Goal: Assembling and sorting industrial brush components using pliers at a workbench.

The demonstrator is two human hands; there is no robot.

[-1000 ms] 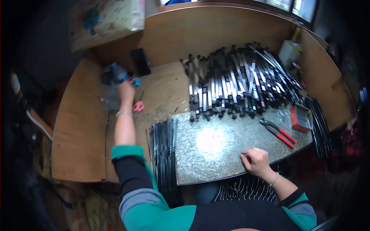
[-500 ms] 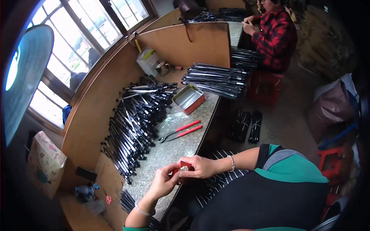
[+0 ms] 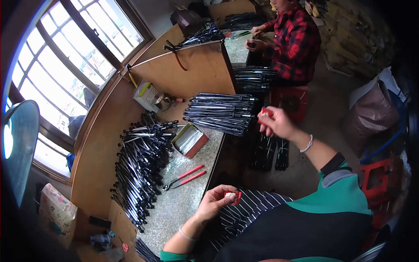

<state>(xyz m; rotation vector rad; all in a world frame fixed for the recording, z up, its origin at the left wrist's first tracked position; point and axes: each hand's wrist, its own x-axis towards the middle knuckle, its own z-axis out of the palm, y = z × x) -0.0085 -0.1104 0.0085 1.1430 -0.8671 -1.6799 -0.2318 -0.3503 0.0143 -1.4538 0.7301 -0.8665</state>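
My left hand (image 3: 214,203) is closed in a pinch on a small red wrapper (image 3: 237,198) with a whitish lump showing in it, in front of my striped apron. Stretched out to the right past the table edge, my right hand (image 3: 279,125) pinches another red wrapper piece (image 3: 265,114), also with something pale at it. On the speckled tabletop (image 3: 172,212) beyond my left hand lie red-handled pincers (image 3: 185,177), their jaws toward the heap of black and silver rods (image 3: 137,174).
An open red tin (image 3: 192,142) of thin silvery strips stands by a stack of dark rods (image 3: 220,111). Wooden partition boards (image 3: 187,70) edge the table. A co-worker in a checked red shirt (image 3: 292,48) sits beyond. Tied rod bundles (image 3: 281,155) lie on the floor, right.
My hands, together on one red wrapper before, are now apart, each with a red piece. The right hand moved away and outward to the right. The view has shifted.
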